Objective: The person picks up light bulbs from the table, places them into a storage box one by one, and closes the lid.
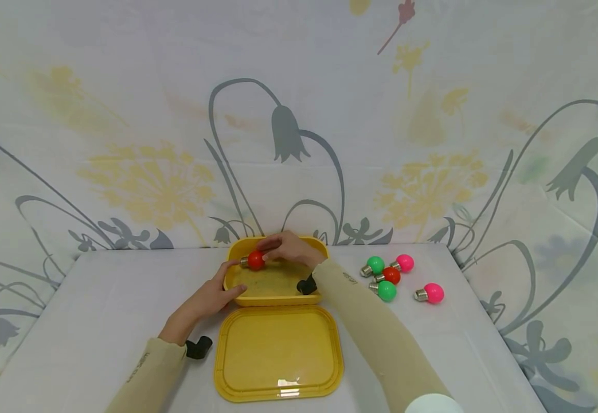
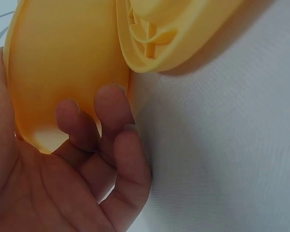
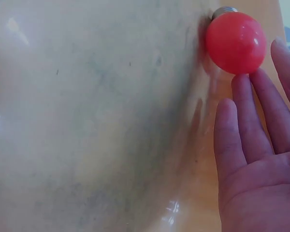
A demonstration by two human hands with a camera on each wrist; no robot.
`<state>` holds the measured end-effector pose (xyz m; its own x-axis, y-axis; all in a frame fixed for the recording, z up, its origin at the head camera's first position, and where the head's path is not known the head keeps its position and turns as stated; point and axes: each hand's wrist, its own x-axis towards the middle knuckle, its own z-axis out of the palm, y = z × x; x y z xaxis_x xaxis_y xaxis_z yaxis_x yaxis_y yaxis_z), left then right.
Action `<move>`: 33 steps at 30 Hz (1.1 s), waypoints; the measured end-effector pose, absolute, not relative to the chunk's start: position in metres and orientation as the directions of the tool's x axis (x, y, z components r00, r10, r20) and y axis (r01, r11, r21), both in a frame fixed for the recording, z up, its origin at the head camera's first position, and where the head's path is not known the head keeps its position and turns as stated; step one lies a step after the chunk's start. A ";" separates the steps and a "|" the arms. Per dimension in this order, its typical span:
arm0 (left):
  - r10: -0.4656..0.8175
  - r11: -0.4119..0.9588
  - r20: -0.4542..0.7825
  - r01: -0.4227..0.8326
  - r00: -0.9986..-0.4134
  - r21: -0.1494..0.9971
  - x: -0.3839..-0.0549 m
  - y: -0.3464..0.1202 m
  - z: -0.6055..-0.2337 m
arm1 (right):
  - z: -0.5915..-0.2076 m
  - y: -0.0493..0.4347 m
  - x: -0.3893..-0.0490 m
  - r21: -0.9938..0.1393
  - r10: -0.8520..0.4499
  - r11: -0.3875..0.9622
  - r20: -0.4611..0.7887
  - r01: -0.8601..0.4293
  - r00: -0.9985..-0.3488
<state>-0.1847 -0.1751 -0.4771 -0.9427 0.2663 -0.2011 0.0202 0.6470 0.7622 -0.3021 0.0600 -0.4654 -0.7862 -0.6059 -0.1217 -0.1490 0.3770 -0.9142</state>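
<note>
A red light bulb point(image 1: 255, 260) with a metal screw base lies at the back left inside a yellow plastic box point(image 1: 278, 301). My right hand point(image 1: 290, 250) reaches into the box from the right. In the right wrist view, its nearly straight fingers point(image 3: 253, 116) have their tips right at the round red glass. My left hand point(image 1: 213, 295) holds the box's left side, thumb over the rim and index fingertip near the bulb's base. The left wrist view shows the other fingers point(image 2: 113, 130) bent against the outer wall.
A yellow lid point(image 1: 279, 353) lies in front of the box. To the right on the white table point(image 1: 479, 344) are several bulbs: green bulbs point(image 1: 386, 290), another red bulb point(image 1: 391, 275) and pink bulbs point(image 1: 435, 293). A flower-patterned cloth point(image 1: 175, 115) hangs behind.
</note>
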 end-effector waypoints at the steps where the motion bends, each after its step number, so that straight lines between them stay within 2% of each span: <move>1: 0.267 0.647 -0.200 0.022 -0.943 0.762 -0.184 -0.175 -0.477 | -0.465 0.061 -0.302 -0.914 -0.605 0.376 -0.115 -0.155 -0.788; 6: 0.270 0.646 -0.202 0.022 -0.941 0.763 -0.184 -0.174 -0.476 | -0.463 0.065 -0.302 -0.916 -0.595 0.362 -0.084 -0.174 -0.799; 27: 0.270 0.641 -0.200 0.021 -0.942 0.767 -0.181 -0.173 -0.474 | -0.452 0.083 -0.297 -0.953 -0.549 0.301 -0.138 -0.041 -0.824; 33: 0.255 0.647 -0.211 0.005 -0.944 0.762 -0.182 -0.173 -0.473 | -0.444 0.088 -0.295 -0.959 -0.555 0.280 -0.128 -0.039 -0.822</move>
<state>-0.1816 -0.1728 -0.4729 -0.9436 0.2554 -0.2108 0.0049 0.6473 0.7623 -0.2954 0.0883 -0.4445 -0.8218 -0.5552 -0.1282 -0.0392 0.2796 -0.9593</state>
